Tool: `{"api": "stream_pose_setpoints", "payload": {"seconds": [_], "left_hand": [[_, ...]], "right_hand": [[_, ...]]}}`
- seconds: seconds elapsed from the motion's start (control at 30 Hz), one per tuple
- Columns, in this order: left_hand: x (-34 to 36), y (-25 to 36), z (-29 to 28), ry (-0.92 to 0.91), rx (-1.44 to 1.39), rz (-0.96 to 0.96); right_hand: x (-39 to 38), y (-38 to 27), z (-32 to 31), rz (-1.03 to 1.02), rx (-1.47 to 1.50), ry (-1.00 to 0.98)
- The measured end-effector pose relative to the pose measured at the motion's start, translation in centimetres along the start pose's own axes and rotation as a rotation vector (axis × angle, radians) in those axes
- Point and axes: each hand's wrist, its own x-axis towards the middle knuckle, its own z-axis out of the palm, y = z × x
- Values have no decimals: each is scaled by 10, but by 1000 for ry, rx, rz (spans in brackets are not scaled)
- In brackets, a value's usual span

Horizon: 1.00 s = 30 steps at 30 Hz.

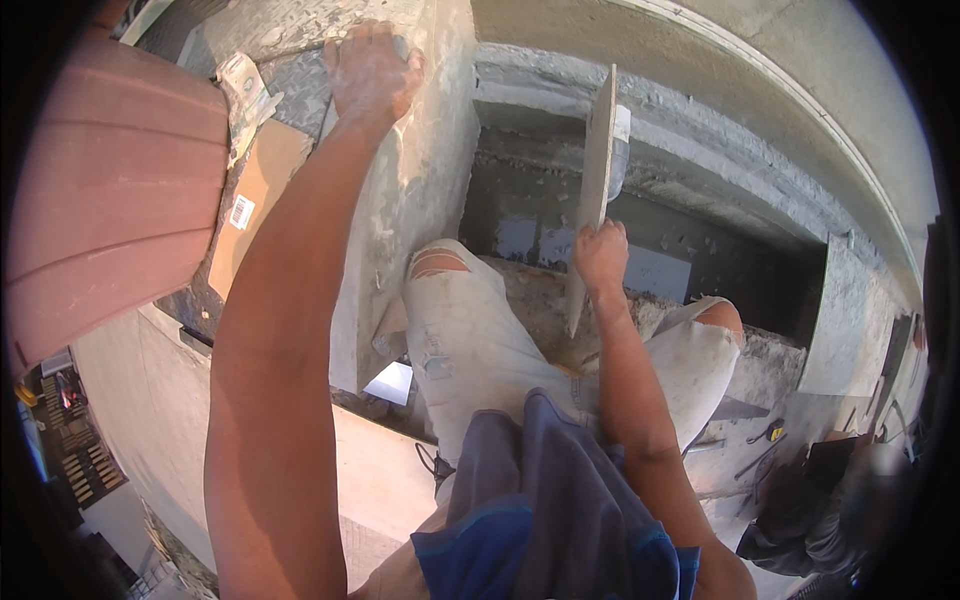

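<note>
My left hand [372, 75] rests with its fingers spread on top of a rough concrete wall [425, 130], its arm stretched forward. In front of my knees, my right hand [602, 258] is closed around a long, thin flat board [598, 150]. The board stands nearly upright, seen almost edge-on, above a sunken concrete trough [520, 190]. The trough's dark floor looks wet and shows bright reflections. A grey-and-white rounded piece [620, 155] shows just behind the board; whether it touches the board I cannot tell.
Left of my arm stand a large reddish-brown container [125, 190], a cardboard piece [262, 205] and a crumpled paper bag [243, 95]. At right are a leaning grey slab [850, 315], a yellow tape measure [775, 432] and dark fabric [800, 525]. A concrete ledge [690, 95] borders the trough's far side.
</note>
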Motion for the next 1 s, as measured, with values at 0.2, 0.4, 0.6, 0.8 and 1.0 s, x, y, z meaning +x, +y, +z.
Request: {"api": "stream_pose_setpoints", "payload": {"seconds": [0.2,0.4,0.6,0.8,1.0], "left_hand": [[-2,-4,-1,7,-22,22],[0,1,-10,-31,-45,31],[0,-4,2,37,-22,67],[1,-3,3,-16,-16,29],[2,-3,4,-24,7,18]], "right_hand": [[0,-6,-3,50,5,-21],[12,5,-6,26,38,-135],[12,10,-9,-50,-51,-84],[7,4,-18,18,-43,-158],[8,-9,-18,15,-8,-182]]}}
